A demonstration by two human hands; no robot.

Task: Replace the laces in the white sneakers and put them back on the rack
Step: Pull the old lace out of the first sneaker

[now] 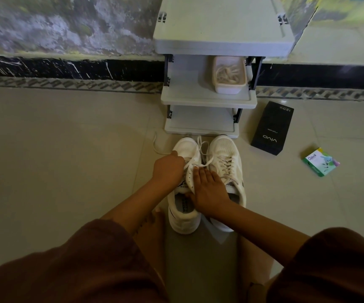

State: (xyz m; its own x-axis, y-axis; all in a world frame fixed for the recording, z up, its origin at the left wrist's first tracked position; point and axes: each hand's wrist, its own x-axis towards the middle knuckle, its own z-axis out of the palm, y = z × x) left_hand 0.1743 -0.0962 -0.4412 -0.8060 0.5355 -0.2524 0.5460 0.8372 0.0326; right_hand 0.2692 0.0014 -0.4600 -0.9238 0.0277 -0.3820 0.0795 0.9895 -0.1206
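Standing against the wall, the grey shoe rack (pixel 207 99) keeps a tub of laces (pixel 229 75) on its middle shelf, within reach. Both sneakers sit on the floor at the rack's front edge. The right hand (pixel 209 191) lies flat on the half-unlaced sneaker (pixel 183 215), likely steadying it beside the laced sneaker (pixel 227 158), while the left hand (pixel 169 169) pinches its loose lace (pixel 200 147), seemingly to draw it through.

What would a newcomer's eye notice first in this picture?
The white sneakers on the floor before the grey rack stand out first. The left hand pinches a loose lace of one, while the right hand presses it down. A tub of laces sits on the middle shelf.
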